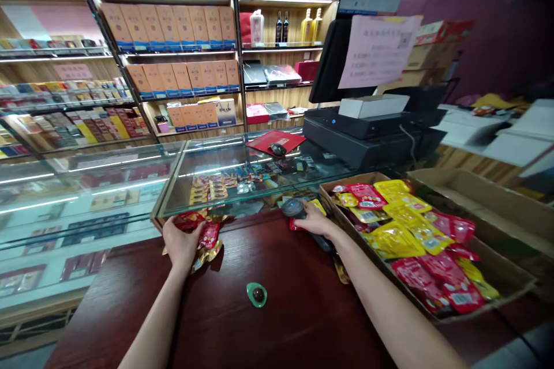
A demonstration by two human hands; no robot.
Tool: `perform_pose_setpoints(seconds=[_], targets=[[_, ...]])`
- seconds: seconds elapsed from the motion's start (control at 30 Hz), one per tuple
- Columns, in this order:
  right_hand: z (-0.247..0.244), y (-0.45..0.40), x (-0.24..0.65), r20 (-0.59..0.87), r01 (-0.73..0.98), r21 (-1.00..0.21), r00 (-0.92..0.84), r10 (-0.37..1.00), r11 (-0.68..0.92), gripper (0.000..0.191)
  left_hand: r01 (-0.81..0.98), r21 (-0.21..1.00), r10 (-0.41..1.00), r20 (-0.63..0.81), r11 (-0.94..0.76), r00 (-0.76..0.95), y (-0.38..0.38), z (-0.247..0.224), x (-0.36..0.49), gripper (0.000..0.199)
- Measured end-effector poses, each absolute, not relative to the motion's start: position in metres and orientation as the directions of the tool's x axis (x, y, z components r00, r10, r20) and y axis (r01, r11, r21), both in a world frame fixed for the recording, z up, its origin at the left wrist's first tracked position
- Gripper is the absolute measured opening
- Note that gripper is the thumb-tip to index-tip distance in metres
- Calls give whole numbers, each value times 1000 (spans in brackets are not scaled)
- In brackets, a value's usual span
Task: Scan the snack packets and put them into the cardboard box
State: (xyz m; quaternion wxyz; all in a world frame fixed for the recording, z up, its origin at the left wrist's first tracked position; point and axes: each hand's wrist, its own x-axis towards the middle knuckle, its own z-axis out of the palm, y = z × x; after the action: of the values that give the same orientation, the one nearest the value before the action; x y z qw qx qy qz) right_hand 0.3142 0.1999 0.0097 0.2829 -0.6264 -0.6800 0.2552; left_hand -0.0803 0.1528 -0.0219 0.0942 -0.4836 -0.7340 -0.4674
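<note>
My left hand (179, 242) is closed on small red snack packets (210, 235) at the left of the dark red counter. Gold-coloured packets (208, 256) lie under and beside them. My right hand (315, 220) grips a dark barcode scanner (293, 207) near the counter's back edge, its handle running down below the palm. A yellow packet (319, 206) and a bit of red wrapper show close to those fingers. Between my arms, nearer to me, lies a green avocado-shaped trinket (257, 294) with a brown centre.
An open cardboard box (381, 179) of red and yellow snack packets stands at the right. Behind the counter is a glass display case (234, 153) with a computer mouse (277, 149) on a red sheet. A monitor (329, 60) rises behind; shelves hold boxes and bottles.
</note>
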Motion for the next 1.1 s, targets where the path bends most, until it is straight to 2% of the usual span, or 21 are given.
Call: perform_pose_setpoints(seconds=[0.1, 0.2, 0.3, 0.4, 0.47, 0.53, 0.57, 0.63, 0.67, 0.73, 0.83, 0.9, 0.97, 1.1], targets=[[10, 194, 306, -12, 731, -677, -135, 991, 92, 48, 756, 620, 646, 493, 209, -583, 159, -20, -82, 72], [8, 182, 290, -46, 727, -675, -208, 977, 123, 47, 786, 573, 756, 402, 232, -516, 160, -15, -77, 52], [4, 166, 269, -33, 635, -743, -349, 937, 210, 51, 790, 612, 867, 371, 41, -333, 152, -13, -52, 34], [7, 145, 251, 15, 519, -796, -498, 867, 311, 58, 746, 643, 920, 376, -174, -109, 133, -15, -16, 27], [14, 128, 247, -10, 472, -818, -583, 813, 329, 59, 731, 634, 933, 361, -253, 10, 116, -15, 3, 23], [24, 111, 254, -33, 396, -871, -640, 768, 292, 59, 720, 623, 936, 333, -306, 110, 99, -12, 8, 25], [30, 103, 261, -22, 336, -903, -657, 754, 266, 60, 720, 609, 934, 317, -334, 165, 92, -10, 6, 34], [39, 89, 280, -10, 291, -935, -595, 804, 203, 59, 713, 603, 931, 297, -357, 215, 83, -2, -6, 53], [42, 83, 292, -15, 308, -936, -516, 857, 169, 54, 699, 616, 931, 277, -362, 237, 83, 3, -14, 53], [44, 76, 315, -29, 363, -927, -312, 950, 91, 44, 697, 635, 942, 267, -332, 206, 91, 13, -24, 37], [39, 73, 344, -4, 423, -906, -82, 997, 31, 40, 773, 525, 922, 334, -356, 197, 122, 23, -19, 39], [33, 76, 355, 7, 457, -889, -29, 1000, 19, 43, 809, 395, 889, 329, -436, 319, 147, 24, -2, 45], [25, 83, 357, 15, 466, -884, -28, 999, 27, 47, 854, 302, 895, 285, -423, 343, 167, 19, 17, 50], [11, 103, 340, -24, 402, -916, -73, 997, 8, 51, 898, 232, 916, 247, -374, 317, 172, 7, 44, 46]])
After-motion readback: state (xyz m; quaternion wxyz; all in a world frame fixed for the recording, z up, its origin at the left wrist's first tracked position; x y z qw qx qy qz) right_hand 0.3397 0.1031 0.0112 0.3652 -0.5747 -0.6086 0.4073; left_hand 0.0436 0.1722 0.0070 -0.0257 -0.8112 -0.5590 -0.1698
